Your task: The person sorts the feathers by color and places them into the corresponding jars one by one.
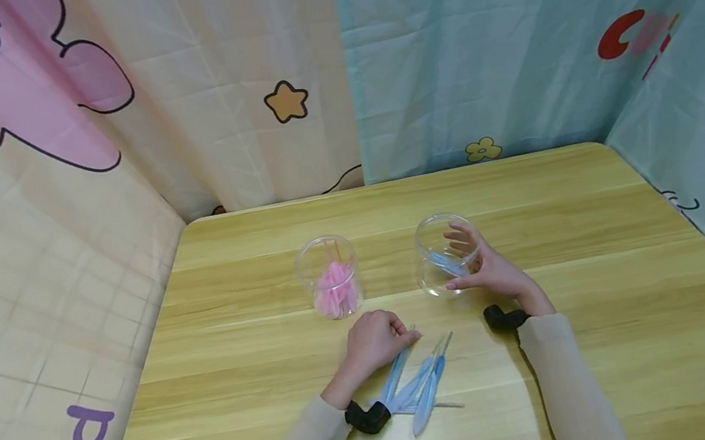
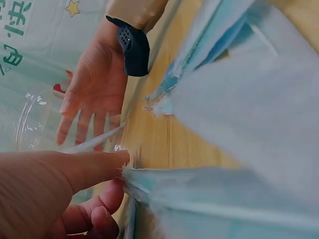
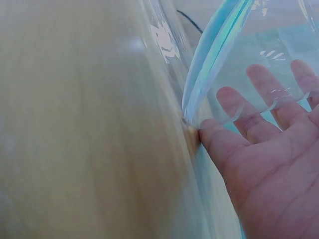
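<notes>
My left hand pinches a blue feather near its quill, thumb against curled fingers, close over the table. Several more blue feathers lie crossed beside it, quills pointing different ways. To the right, my right hand holds a clear jar from its right side, thumb at the front and fingers round the back. Through the jar wall those fingers show in the right wrist view. Inside leans a blue feather.
Another clear jar, with pink feathers in it, stands left of the held one. The wooden table reaches back to printed curtains, which also hang along both sides.
</notes>
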`<move>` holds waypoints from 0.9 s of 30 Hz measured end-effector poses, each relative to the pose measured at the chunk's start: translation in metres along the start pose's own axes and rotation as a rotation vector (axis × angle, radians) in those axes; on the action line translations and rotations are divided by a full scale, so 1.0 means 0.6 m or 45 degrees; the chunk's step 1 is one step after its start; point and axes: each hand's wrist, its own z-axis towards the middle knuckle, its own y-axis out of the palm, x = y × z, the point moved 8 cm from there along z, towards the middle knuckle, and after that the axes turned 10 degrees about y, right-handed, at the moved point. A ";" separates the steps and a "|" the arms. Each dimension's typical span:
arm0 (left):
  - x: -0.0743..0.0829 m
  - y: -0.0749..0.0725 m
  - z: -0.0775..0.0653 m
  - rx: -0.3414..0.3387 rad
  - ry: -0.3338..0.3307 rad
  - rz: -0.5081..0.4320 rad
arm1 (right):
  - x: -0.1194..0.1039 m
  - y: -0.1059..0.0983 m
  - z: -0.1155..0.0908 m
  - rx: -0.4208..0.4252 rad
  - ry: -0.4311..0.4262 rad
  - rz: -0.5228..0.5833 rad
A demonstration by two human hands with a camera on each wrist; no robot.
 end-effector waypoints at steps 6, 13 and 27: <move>-0.010 0.000 -0.003 0.000 -0.069 -0.210 | 0.037 -0.009 0.013 0.007 -0.008 0.008; 0.006 -0.026 0.003 0.055 -0.028 -0.332 | 0.046 -0.010 0.015 0.013 -0.020 0.012; 0.070 -0.154 0.098 0.599 0.120 -0.851 | 0.048 -0.011 0.015 0.014 -0.005 0.039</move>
